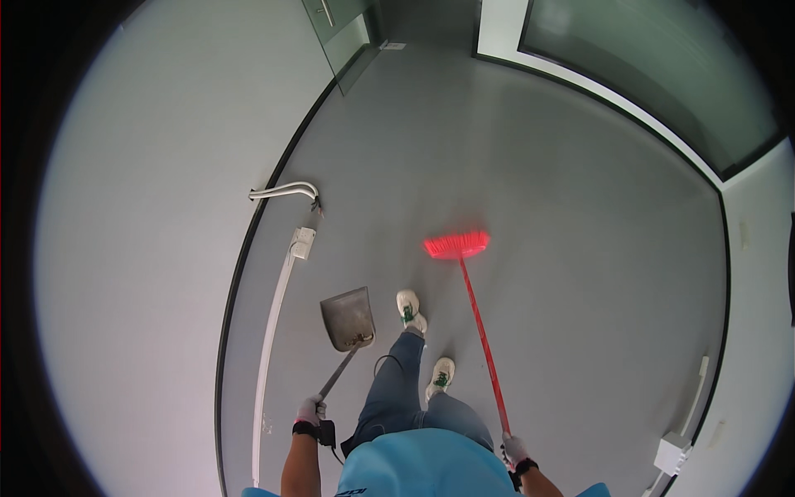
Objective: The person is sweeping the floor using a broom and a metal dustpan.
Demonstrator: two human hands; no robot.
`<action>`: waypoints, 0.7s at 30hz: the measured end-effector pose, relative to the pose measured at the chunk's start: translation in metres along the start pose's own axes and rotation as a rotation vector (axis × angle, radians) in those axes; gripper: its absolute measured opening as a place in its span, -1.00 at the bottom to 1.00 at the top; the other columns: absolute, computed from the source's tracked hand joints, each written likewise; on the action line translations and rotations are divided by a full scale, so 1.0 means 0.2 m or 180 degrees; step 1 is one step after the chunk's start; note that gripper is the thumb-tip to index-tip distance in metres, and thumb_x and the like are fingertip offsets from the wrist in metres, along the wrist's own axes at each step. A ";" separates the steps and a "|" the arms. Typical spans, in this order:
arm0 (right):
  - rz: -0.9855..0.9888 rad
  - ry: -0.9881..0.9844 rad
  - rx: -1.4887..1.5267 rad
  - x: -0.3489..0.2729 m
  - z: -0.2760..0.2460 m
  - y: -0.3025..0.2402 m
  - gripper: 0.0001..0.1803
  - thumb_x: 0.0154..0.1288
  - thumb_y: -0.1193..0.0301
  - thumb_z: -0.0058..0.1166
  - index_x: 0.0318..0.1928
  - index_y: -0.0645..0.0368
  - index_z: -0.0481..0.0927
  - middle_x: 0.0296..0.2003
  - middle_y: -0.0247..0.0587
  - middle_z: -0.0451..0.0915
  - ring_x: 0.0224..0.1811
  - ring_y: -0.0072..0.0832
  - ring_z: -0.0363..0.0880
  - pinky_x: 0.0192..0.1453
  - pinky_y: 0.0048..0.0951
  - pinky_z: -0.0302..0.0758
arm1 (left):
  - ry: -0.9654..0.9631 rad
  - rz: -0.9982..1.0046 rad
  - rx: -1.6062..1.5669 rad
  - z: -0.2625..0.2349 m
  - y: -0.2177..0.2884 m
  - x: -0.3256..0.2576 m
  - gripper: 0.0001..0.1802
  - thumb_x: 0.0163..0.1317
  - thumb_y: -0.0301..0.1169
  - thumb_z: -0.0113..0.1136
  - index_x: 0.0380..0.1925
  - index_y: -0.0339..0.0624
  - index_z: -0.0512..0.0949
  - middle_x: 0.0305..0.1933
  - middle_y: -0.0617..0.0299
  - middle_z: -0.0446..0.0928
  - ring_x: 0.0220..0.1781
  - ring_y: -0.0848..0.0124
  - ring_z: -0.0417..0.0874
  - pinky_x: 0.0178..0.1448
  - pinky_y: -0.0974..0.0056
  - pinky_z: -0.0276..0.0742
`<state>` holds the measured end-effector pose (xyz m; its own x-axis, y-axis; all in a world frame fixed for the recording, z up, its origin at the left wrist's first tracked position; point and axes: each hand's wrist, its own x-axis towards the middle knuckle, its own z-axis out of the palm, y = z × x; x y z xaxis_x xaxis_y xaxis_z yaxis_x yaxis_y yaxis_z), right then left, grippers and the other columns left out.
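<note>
My left hand (311,411), in a pale glove, is closed around the handle of a grey long-handled dustpan (348,315). The pan is near the floor to the left of my feet, and some small debris shows close to its handle end. In my right hand (514,450), also gloved, is the red handle of a broom (483,340). The broom's bright red bristle head is out ahead of my feet, right of the middle, and looks slightly blurred. Whether the bristles touch the floor I cannot tell.
Along the left wall runs a white cable cover (276,331) with a socket box (303,243). Bent white conduits (286,191) with loose wire ends stick out of that wall. A glass door (335,37) stands at the far left. Another white box (671,454) is by the right wall.
</note>
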<state>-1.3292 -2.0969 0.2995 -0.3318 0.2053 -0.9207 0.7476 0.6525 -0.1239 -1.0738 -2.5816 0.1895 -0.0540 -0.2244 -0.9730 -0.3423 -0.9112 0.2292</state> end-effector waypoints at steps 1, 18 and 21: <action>-0.0090 0.0076 -0.0154 -0.03 0.00 -0.04 -0.50 0.31 0.00 -0.16 -0.44 0.22 0.50 -0.68 -0.28 0.40 -0.69 -0.49 0.36 -0.62 -0.42 0.29 | 0.0084 -0.0109 0.0036 0.04 0.04 0.01 -0.79 0.15 -0.34 0.05 -0.62 -0.10 0.35 -0.76 0.29 0.30 -0.84 0.51 0.19 -0.78 0.42 0.08; -0.0809 -0.0291 0.0087 0.98 0.17 -2.11 -0.47 0.31 -0.06 -0.24 -0.55 0.13 0.36 -0.78 -0.42 0.25 -0.85 -0.59 0.20 -0.80 -0.52 0.12 | 0.0515 0.0328 0.0938 0.81 0.98 0.43 -0.76 0.15 -0.36 0.07 -0.65 -0.19 0.45 -0.73 0.24 0.40 -0.79 0.47 0.33 -0.70 0.34 0.20; -0.0795 -0.0219 0.0144 0.96 0.14 -2.01 -0.49 0.30 -0.05 -0.20 -0.59 0.09 0.34 -0.81 -0.46 0.21 -0.88 -0.61 0.16 -0.82 -0.53 0.10 | 0.0477 0.0367 0.1071 0.91 1.11 0.49 -0.76 0.18 -0.34 0.05 -0.63 -0.17 0.44 -0.73 0.25 0.40 -0.79 0.47 0.33 -0.72 0.36 0.22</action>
<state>-1.6765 -2.3408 0.1620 -0.4707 -0.0091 -0.8823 0.6729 0.6430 -0.3656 -1.3251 -2.7432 0.1402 0.0190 -0.3895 -0.9208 -0.6320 -0.7183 0.2908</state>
